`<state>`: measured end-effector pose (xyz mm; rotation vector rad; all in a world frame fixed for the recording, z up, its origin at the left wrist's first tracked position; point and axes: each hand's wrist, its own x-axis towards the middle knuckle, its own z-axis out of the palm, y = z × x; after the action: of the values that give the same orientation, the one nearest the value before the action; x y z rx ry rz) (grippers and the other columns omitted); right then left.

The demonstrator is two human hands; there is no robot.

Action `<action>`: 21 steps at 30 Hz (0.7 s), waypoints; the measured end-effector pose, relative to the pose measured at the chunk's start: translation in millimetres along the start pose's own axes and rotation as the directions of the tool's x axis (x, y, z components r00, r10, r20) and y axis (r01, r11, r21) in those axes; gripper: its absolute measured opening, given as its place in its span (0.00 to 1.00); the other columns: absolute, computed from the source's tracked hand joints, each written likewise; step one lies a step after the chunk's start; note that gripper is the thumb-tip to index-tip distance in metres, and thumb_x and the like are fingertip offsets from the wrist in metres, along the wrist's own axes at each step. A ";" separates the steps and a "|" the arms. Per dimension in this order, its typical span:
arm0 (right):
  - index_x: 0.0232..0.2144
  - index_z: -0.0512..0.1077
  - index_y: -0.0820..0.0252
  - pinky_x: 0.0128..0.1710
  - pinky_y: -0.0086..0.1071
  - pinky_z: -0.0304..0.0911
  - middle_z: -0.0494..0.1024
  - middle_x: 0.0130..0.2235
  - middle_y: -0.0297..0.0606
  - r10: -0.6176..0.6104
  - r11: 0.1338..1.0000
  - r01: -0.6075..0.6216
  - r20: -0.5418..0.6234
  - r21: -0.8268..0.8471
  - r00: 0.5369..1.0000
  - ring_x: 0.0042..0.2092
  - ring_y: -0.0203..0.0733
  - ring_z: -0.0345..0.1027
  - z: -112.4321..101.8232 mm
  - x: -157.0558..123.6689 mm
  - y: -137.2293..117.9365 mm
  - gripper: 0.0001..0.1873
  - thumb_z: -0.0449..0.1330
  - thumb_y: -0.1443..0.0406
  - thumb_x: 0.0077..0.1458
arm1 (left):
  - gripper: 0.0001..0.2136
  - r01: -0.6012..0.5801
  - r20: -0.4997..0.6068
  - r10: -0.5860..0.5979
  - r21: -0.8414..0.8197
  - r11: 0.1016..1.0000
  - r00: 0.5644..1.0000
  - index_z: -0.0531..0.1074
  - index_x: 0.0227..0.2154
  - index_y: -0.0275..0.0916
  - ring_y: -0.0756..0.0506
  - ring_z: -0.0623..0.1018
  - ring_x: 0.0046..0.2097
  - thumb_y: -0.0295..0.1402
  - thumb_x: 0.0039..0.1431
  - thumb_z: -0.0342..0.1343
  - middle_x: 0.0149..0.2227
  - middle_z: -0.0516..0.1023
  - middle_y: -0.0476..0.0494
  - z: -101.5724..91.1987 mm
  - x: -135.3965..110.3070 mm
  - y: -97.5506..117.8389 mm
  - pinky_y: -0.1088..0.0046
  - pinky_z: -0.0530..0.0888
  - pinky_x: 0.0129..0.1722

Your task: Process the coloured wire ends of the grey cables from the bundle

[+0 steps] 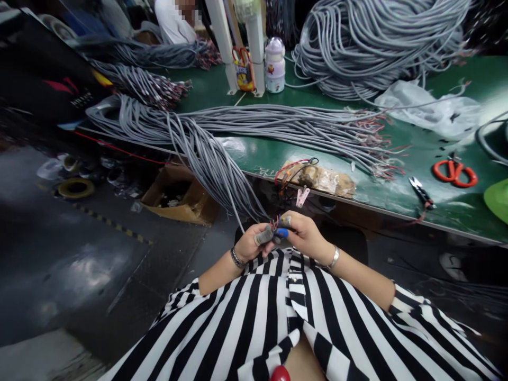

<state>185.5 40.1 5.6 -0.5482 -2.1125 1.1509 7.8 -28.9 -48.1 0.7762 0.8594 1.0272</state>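
Note:
In front of my striped shirt, my left hand [255, 242] is closed on the end of a grey cable [240, 218], its thumb wrapped in a grey cover. Thin red and coloured wires [274, 223] stick up from that end. My right hand [305, 234] pinches at the same wires, with a blue cover on one finger and a grey one on another. Both hands nearly touch. A bundle of grey cables [216, 161] droops over the bench edge toward my left hand. What lies inside the fingers is partly hidden.
On the green bench [400, 198] lie orange-handled scissors [454, 172], small snips [421, 193], a taped block [327, 180] with a pink clip [302, 197], a plastic bag [432, 108] and a large cable coil [381, 45]. A cardboard box [182, 193] stands on the floor. Another person [174, 21] sits opposite.

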 end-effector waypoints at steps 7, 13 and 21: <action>0.29 0.69 0.61 0.28 0.29 0.61 0.71 0.27 0.34 0.307 0.703 -0.458 0.349 0.544 0.885 0.27 0.34 0.63 -9.0 -9.6 12.7 0.21 0.64 0.49 0.51 | 0.24 0.056 0.137 -0.095 0.263 0.963 0.986 0.72 0.26 0.32 0.54 0.68 0.17 0.51 0.39 0.69 0.18 0.73 0.49 -4.2 11.4 19.5 0.81 0.64 0.17; 0.20 0.67 0.62 0.20 0.25 0.49 0.65 0.19 0.28 0.554 0.669 -0.656 0.355 0.350 0.753 0.21 0.28 0.51 -17.4 -8.0 17.1 0.18 0.68 0.55 0.43 | 0.14 -0.262 0.312 0.038 0.718 0.645 0.949 0.78 0.30 0.34 0.49 0.75 0.30 0.42 0.51 0.65 0.29 0.79 0.44 3.7 20.6 51.3 0.76 0.72 0.34; 0.18 0.65 0.60 0.19 0.27 0.46 0.64 0.18 0.30 0.681 0.706 -0.607 -0.113 0.365 0.724 0.21 0.30 0.51 -24.4 -27.4 37.5 0.29 0.60 0.41 0.46 | 0.10 -0.388 0.300 0.249 0.776 0.498 0.921 0.77 0.31 0.35 0.48 0.77 0.30 0.38 0.57 0.60 0.29 0.79 0.42 -3.8 13.9 46.7 0.74 0.72 0.33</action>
<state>223.9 56.5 -26.3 -1.2845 -1.5004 1.6581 -10.1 -0.3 -12.7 1.8783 1.0966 0.8240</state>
